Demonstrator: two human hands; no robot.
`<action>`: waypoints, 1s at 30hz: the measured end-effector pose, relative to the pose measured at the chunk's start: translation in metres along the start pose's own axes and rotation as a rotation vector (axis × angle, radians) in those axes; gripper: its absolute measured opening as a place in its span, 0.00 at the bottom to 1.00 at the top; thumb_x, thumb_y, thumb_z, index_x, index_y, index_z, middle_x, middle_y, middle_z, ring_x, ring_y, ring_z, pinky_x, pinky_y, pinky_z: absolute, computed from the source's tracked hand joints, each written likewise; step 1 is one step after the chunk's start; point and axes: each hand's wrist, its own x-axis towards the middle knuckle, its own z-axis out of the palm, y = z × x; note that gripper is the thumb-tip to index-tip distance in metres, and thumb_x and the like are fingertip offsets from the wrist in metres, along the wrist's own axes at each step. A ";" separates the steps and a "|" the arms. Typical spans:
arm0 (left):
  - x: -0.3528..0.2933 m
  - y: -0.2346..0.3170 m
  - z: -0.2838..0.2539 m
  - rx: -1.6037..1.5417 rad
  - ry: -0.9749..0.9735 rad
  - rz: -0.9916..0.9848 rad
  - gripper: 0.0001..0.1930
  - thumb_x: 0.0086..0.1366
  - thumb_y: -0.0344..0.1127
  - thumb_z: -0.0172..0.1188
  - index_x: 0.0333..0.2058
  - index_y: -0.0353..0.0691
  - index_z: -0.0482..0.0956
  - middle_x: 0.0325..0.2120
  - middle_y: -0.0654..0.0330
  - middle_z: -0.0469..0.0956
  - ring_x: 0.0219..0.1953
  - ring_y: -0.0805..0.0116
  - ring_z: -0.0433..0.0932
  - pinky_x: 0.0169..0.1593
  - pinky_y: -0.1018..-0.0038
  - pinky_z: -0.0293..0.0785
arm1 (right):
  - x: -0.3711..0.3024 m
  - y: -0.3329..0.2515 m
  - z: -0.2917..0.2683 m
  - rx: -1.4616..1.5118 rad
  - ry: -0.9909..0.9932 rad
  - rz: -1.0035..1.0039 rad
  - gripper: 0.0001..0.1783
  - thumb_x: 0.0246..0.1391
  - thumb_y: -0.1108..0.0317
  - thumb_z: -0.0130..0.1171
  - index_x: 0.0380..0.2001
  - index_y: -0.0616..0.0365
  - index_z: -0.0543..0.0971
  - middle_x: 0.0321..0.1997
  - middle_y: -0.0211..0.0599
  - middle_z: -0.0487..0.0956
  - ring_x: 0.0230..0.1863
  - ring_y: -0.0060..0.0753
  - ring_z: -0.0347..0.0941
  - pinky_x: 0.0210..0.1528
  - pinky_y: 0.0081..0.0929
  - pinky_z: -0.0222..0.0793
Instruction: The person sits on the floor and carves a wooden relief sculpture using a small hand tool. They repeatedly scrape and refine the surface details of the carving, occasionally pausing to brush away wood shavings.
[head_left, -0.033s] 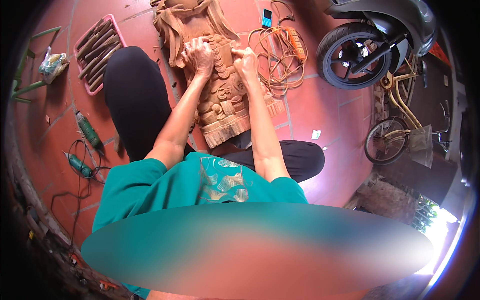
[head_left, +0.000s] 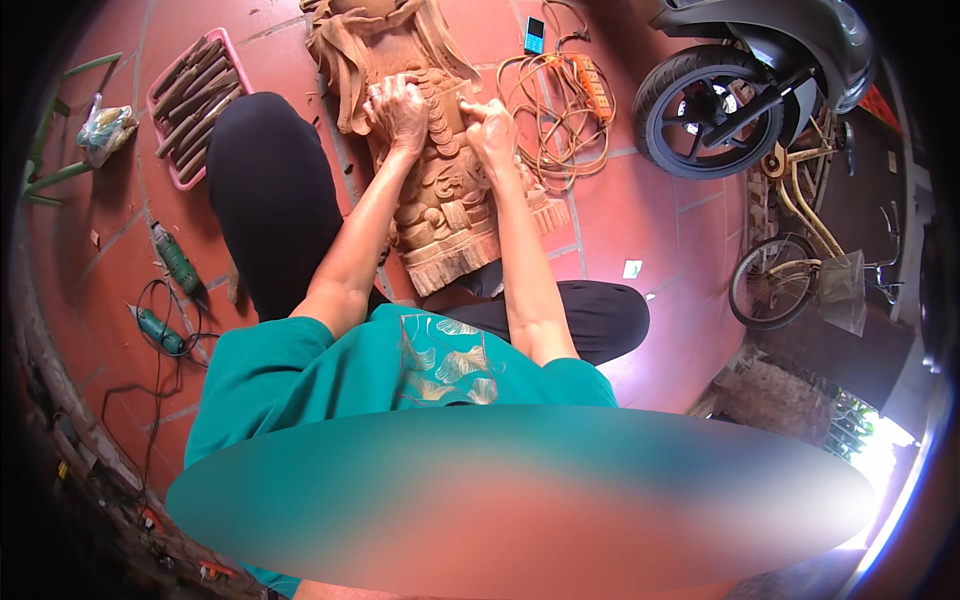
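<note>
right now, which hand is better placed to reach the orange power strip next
Probably the right hand: it is at the right side of the carving, nearer the power strip. The left hand lies on the carving, further off, with the right hand in between.

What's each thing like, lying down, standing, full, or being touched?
Left hand: bent, on the wood carving
Right hand: curled on it, grip unclear
Wood carving: lying down, touched
Pink tray: full of long brown tools
Phone: lying face up
Orange power strip: lying down
Green power tool: lying down
Motorbike: standing
Bicycle: standing
</note>
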 end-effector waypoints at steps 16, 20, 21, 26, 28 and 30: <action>0.006 -0.002 0.007 -0.008 0.017 0.023 0.07 0.60 0.38 0.54 0.36 0.53 0.79 0.36 0.64 0.77 0.45 0.62 0.71 0.49 0.63 0.61 | -0.005 -0.020 -0.003 -0.083 -0.031 -0.073 0.16 0.48 0.73 0.56 0.38 0.46 0.86 0.34 0.43 0.76 0.35 0.49 0.76 0.37 0.41 0.71; 0.005 0.000 0.008 -0.011 0.033 0.033 0.07 0.60 0.39 0.54 0.35 0.53 0.79 0.36 0.64 0.77 0.45 0.63 0.71 0.48 0.63 0.60 | -0.009 -0.026 -0.006 -0.016 -0.032 -0.087 0.15 0.47 0.73 0.57 0.38 0.45 0.86 0.33 0.41 0.75 0.35 0.47 0.76 0.37 0.41 0.71; 0.004 -0.001 0.008 -0.008 0.034 0.035 0.07 0.60 0.39 0.54 0.35 0.53 0.79 0.36 0.64 0.77 0.45 0.63 0.71 0.48 0.63 0.60 | -0.006 -0.029 -0.004 -0.045 -0.011 -0.098 0.16 0.47 0.74 0.57 0.38 0.45 0.86 0.34 0.41 0.75 0.36 0.47 0.76 0.37 0.42 0.72; 0.003 -0.006 0.013 -0.014 0.019 0.048 0.07 0.59 0.39 0.54 0.35 0.53 0.80 0.36 0.64 0.76 0.45 0.63 0.71 0.49 0.63 0.61 | 0.000 -0.035 0.003 -0.120 0.007 -0.153 0.14 0.48 0.74 0.57 0.37 0.47 0.85 0.36 0.42 0.76 0.37 0.50 0.77 0.36 0.45 0.73; 0.004 -0.004 0.011 -0.026 0.017 0.034 0.07 0.59 0.39 0.54 0.35 0.53 0.80 0.36 0.64 0.76 0.44 0.63 0.71 0.48 0.63 0.61 | -0.006 -0.034 -0.004 -0.177 -0.028 -0.173 0.13 0.48 0.74 0.57 0.36 0.47 0.84 0.35 0.42 0.75 0.36 0.50 0.77 0.36 0.45 0.73; 0.004 -0.001 0.008 0.022 0.048 0.054 0.08 0.60 0.38 0.53 0.35 0.53 0.81 0.36 0.64 0.77 0.44 0.62 0.72 0.47 0.63 0.63 | -0.009 -0.030 -0.014 -0.221 -0.100 -0.186 0.13 0.48 0.72 0.57 0.36 0.47 0.85 0.38 0.43 0.77 0.37 0.51 0.78 0.38 0.45 0.73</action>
